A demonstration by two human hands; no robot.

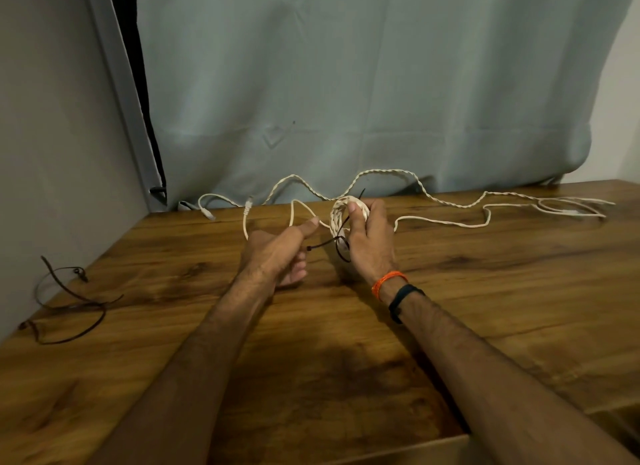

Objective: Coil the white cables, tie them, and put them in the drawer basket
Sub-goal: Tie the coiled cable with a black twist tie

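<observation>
My right hand grips a coil of white twisted cable upright above the wooden table. A black zip tie loops around the coil, its head end sticking out to the left. My left hand is just left of the coil with fingers curled and the thumb stretched toward the tie; it holds nothing that I can see. The rest of the twisted cable trails along the table's back edge to the right. A second thin white cable lies loose behind the hands.
Several black zip ties lie at the table's left edge by the wall. A grey-green curtain hangs behind the table. White cable plugs lie at the back left. A drawer opening shows at the lower right.
</observation>
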